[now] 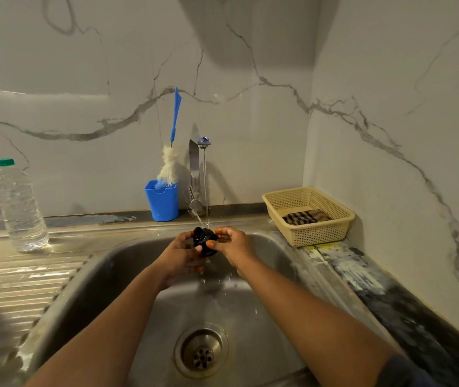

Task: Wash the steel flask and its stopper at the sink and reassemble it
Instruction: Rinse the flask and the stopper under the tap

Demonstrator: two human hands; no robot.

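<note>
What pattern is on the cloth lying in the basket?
Dark and tan checks, on the folded cloth in the cream basket; the head view shows it.

I see two white marble-look walls (pixel 250 79) with grey veins meeting in a corner on my right. Along their foot runs a steel tabletop (pixel 27 275) with a ribbed draining board on my left. A clear plastic bottle (pixel 17 205) with a green cap stands there. A blue cup (pixel 162 201) holding a long brush (pixel 171 163) sits against the back wall. A beige basket (pixel 309 216) with a striped cloth (pixel 305 217) occupies the corner. The light is warm and dim, casting soft shadows on the wall.
</note>
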